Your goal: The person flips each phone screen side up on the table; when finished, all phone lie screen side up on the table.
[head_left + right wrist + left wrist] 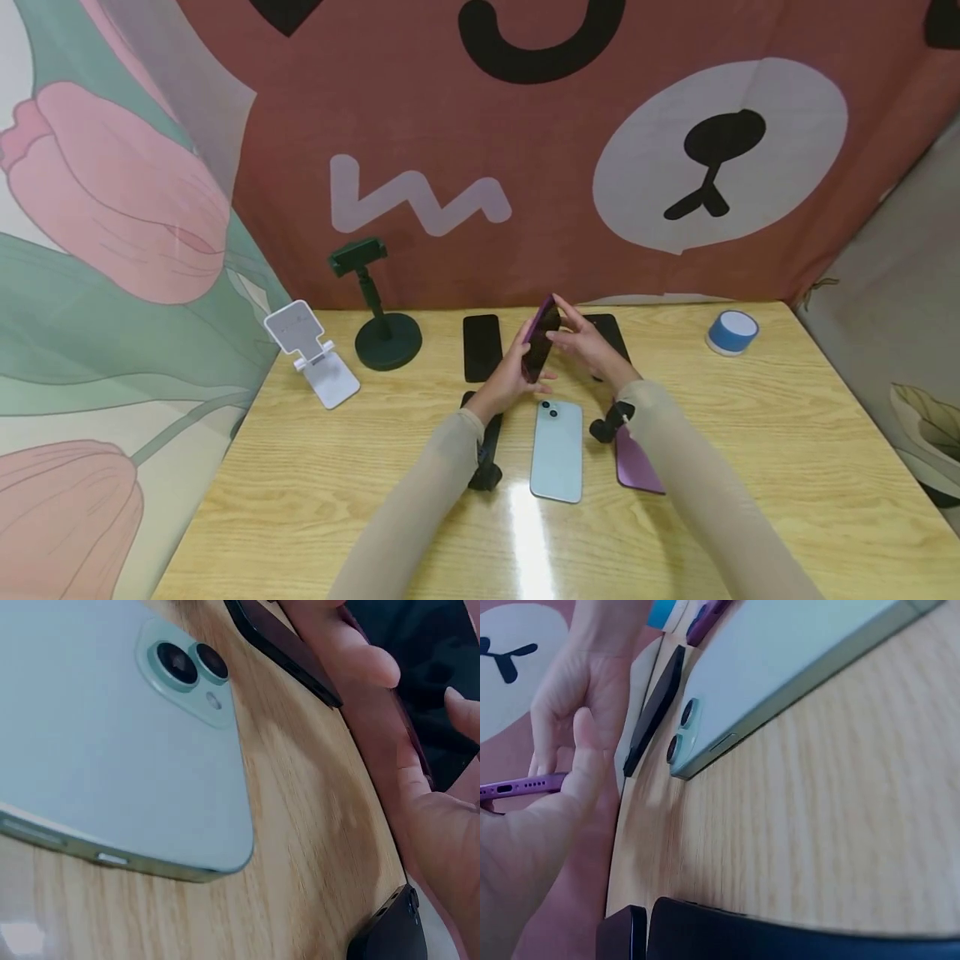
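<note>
A purple-edged smartphone (542, 337) with a dark screen is held tilted above the back of the table. My left hand (512, 375) grips it by its left side and lower end, and the purple bottom edge with its charging port shows in the left wrist view. My right hand (588, 346) holds it from the right, thumb over the screen and forefinger at the upper edge. Below the hands lies a pale mint phone (557, 454), its two camera lenses facing up. A black phone (482, 348) is to the left, another black phone (611, 333) partly behind my right hand.
A purple phone (637, 462) lies partly under my right forearm, a dark phone (491, 433) under my left wrist. At the back left stand a white phone stand (330, 379) and a dark green phone holder (388, 346). A blue-and-white cylinder (732, 333) is at the back right.
</note>
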`<state>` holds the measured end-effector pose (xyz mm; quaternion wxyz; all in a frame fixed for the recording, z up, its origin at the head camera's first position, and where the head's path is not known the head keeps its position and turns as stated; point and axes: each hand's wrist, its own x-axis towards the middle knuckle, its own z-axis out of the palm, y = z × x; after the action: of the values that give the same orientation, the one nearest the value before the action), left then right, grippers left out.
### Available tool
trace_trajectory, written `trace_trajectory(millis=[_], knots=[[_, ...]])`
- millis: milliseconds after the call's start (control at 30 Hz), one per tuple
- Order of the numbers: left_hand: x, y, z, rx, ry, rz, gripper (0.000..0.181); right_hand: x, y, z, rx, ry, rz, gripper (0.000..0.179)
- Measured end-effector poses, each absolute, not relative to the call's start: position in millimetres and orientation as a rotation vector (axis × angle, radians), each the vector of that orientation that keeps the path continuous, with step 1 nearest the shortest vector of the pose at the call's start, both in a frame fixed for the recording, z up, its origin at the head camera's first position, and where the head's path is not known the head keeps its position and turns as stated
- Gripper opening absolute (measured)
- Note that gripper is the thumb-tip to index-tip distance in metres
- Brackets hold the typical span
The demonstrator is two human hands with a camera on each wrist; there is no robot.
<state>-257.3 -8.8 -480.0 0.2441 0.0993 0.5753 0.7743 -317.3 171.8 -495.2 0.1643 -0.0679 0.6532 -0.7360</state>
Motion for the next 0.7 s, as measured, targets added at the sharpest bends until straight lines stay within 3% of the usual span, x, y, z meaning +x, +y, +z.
trace_trajectory(millis=[433, 700], knots=[[-259, -14, -486, 0.272, 1.291, 2.242, 0.053, -320, 176, -497, -0.139, 1.926, -2.085, 0.067], [-258, -9, -494, 0.137, 1.373, 2.253, 0.057, -320, 174, -494, -0.134, 1.898, -2.149, 0.061]])
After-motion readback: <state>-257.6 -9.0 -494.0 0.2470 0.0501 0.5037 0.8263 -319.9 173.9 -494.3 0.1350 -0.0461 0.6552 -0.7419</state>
